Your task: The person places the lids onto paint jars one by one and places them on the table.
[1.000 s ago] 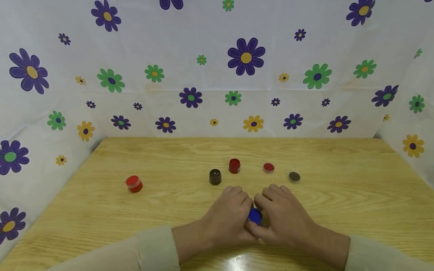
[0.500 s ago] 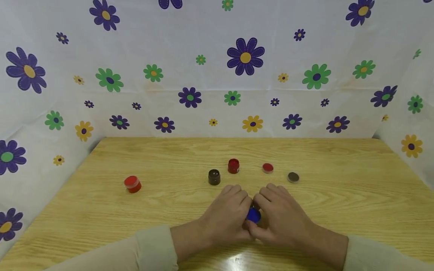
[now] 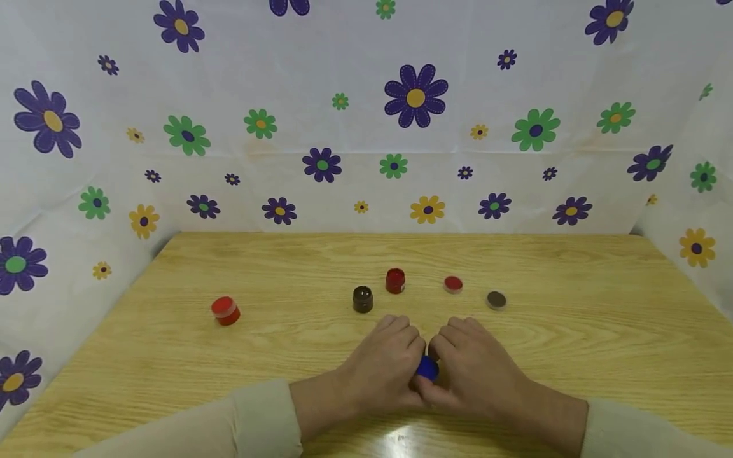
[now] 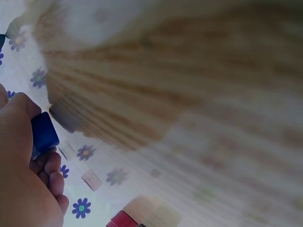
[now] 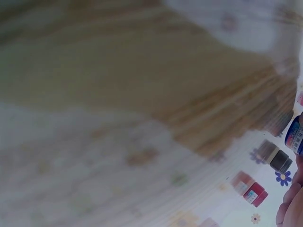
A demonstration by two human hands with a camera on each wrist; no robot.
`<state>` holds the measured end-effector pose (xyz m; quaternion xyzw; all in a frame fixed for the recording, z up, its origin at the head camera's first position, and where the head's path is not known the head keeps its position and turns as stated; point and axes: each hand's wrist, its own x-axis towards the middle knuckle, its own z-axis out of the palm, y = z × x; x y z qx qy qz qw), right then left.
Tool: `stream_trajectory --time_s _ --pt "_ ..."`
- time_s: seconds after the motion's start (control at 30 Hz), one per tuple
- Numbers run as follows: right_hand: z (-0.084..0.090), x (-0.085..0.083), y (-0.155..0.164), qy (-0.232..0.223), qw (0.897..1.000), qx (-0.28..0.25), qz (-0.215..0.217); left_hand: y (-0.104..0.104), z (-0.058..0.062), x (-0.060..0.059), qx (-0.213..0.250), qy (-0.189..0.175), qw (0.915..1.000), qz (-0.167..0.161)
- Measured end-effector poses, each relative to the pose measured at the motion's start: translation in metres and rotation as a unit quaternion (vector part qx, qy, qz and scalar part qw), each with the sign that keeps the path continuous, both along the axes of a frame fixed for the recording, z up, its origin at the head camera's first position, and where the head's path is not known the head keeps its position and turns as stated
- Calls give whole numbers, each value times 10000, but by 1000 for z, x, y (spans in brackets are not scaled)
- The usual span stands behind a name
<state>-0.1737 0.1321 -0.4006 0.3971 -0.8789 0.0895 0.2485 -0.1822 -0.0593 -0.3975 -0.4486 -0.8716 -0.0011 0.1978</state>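
Note:
A small blue paint jar sits between my two hands near the table's front, its blue top facing up in the head view. My left hand grips it from the left. From the right, my right hand pinches it, thumb along the near side. Most of the jar is hidden behind fingers. Part of the blue jar shows in the left wrist view. A printed label is visible on the blue jar in the right wrist view.
Beyond the hands stand an uncovered dark paint jar and an uncovered red one. A red lid and a dark lid lie to their right. A lidded red jar stands left. Flowered cloth surrounds the table.
Both hands stay on the blue jar. My right hand has shifted slightly toward me; the other jars and lids have not moved.

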Motion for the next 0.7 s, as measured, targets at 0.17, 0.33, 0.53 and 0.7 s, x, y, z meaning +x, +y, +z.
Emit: stream_trajectory --time_s 0.17,0.33,0.53,0.7 --pt "0 1 1 -104 9999 77 -68 1 0 -1 -126 -285 9994 115" --pt "0 2 -1 -250 9995 90 -175 -1 0 -1 -180 -393 9988 247" --pt "3 5 -1 -915 9949 -157 -390 -2 -1 -1 -143 -307 9991 256" --pt "2 6 0 -1225 9908 -315 -479 -2 -1 0 -124 -334 9990 272"
